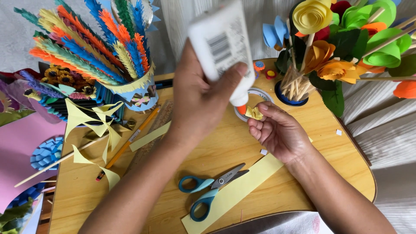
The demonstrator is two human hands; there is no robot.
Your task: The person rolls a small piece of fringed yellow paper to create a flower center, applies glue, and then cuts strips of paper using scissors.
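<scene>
My left hand [197, 102] grips a white glue bottle [223, 43], tipped upside down so its orange nozzle points down. The nozzle touches a small rolled yellow paper piece [254, 113], which my right hand [277, 130] pinches between thumb and fingers. Both hands hover over a wooden table [277, 190]. Below them lie blue-handled scissors [208, 190] and a long yellow paper strip [236, 190].
A cup of colourful paper feathers [130, 86] stands at the back left. At the back right, a pot with wooden sticks [292, 89] holds paper flowers [338, 34]. Yellow paper leaves on a stick [93, 123], a pencil [130, 138] and pink paper [19, 147] lie left. A tape roll [260, 93] sits under the bottle.
</scene>
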